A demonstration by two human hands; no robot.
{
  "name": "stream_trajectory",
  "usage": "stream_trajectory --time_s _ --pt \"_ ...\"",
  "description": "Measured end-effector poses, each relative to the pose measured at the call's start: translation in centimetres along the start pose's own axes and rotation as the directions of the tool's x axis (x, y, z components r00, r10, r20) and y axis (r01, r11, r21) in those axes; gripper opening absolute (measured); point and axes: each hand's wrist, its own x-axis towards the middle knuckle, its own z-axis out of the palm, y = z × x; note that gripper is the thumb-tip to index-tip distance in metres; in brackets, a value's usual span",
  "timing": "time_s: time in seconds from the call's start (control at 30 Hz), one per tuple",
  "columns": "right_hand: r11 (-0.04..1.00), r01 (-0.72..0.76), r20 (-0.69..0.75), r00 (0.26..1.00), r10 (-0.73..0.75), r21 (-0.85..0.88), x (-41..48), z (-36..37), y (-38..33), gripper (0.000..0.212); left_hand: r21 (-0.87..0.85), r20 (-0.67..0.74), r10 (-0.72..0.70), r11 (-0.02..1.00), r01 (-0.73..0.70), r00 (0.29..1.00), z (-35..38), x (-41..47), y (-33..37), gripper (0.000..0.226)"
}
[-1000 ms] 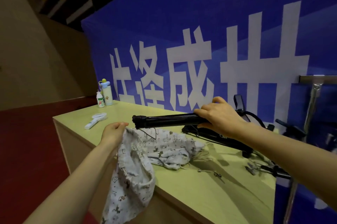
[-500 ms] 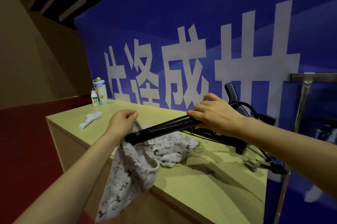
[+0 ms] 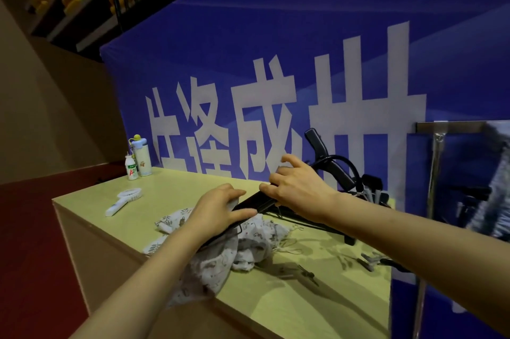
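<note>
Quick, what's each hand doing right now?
Left hand: closed, gripping the rod and bag.
Right hand: closed, gripping the rod.

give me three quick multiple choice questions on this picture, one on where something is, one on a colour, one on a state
1. Where on the table do the two bottles stand?
A. far left corner
B. near edge
C. right end

2. What colour is the rod in the hands?
A. white
B. black
C. yellow

3. What is the right hand doing?
A. lying flat on the table
B. gripping the rod
C. holding a bottle

Answers:
1 A, they stand side by side at the far left corner, in front of the banner.
2 B, the rod is dark black against the pale cloth bag.
3 B, its fingers curl round the rod just above the cloth bag.
</note>
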Motion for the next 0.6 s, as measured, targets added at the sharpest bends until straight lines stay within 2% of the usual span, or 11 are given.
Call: stream_trajectory --time_s 0.07,0.13,0.23,0.3,0.43,0.53,0.6 --pt "1.000 -0.001 -0.007 1.000 0.001 -0.005 0.2 0.1 0.1 0.039 0.075 -0.005 0.039 0.996 -0.038 0.999 0.2 0.2 0.1 0.068" --pt "0.999 0.008 -0.044 0.999 -0.010 -0.032 0.8 0.1 -0.2 0.036 0.157 -0.024 0.052 0.986 -0.048 0.998 0.2 0.4 0.3 0.061" --pt "0.997 0.004 -0.152 0.988 -0.015 -0.075 2.0 0.3 -0.5 0.034 0.271 -0.075 0.058 0.962 -0.035 0.995 -0.2 0.6 0.5 0.049" --pt "0.998 -0.020 -0.227 0.974 0.008 -0.051 2.1 0.9 -0.7 0.042 0.327 -0.110 0.073 0.944 -0.033 0.991 -0.5 0.6 0.5 0.047" --pt "0.978 -0.193 -0.253 0.945 0.206 0.074 0.3 2.2 -0.9 0.079 0.409 -0.129 0.124 0.910 -0.061 0.984 -0.5 0.6 0.0 0.046" --pt "0.929 -0.345 -0.213 0.906 0.367 0.130 -2.1 2.5 0.7 0.089 0.404 -0.138 0.129 0.913 -0.063 0.982 0.1 0.7 -0.6 0.045" --pt "0.917 -0.377 -0.186 0.899 0.396 0.130 -3.6 2.3 2.0 0.090 0.402 -0.154 0.141 0.913 -0.069 0.978 0.6 0.9 -0.6 0.044"
